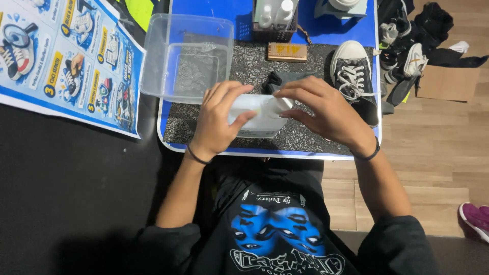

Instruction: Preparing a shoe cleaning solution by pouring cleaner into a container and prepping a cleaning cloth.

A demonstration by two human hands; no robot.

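Fingers of left hand around white bottle — right hand fingers pinching its cap.

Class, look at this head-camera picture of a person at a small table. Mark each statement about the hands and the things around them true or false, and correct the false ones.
1. The left hand grips a white bottle. True.
2. The right hand rests on the black sneaker. False: its fingers are at the bottle's white cap; the sneaker lies apart, to the right.
3. The clear plastic tub stands at the table's left end. True.
4. The tub holds a shoe. False: no shoe shows inside it.
5. The table top is red. False: it is blue, with a patterned mat.
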